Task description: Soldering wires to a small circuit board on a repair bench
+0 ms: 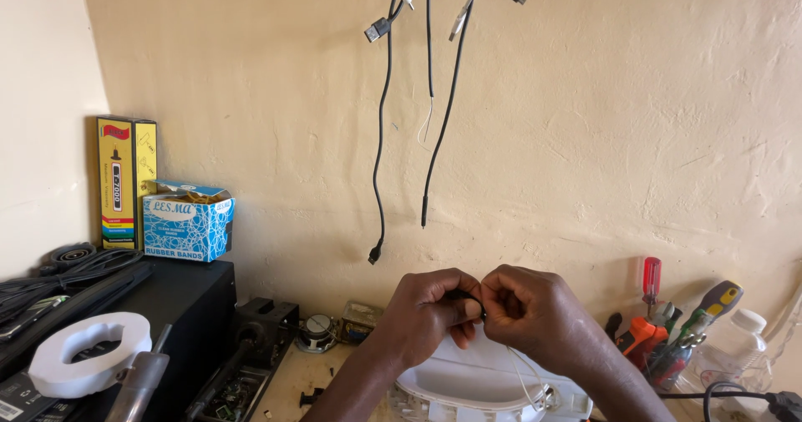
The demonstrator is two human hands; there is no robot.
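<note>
Rough cream plaster wall (585, 138) (corner left), daylit.

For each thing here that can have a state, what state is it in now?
Left hand: closed, pinching a small black piece.
Right hand: closed, pinching the same piece.
Small black piece: held between both hands.
White casing: lying under the hands, thin white wires showing.
Blue box: top flaps open.
Yellow box: standing upright.
Black cables: hanging loose on the wall.
Screwdrivers: standing upright together.
</note>
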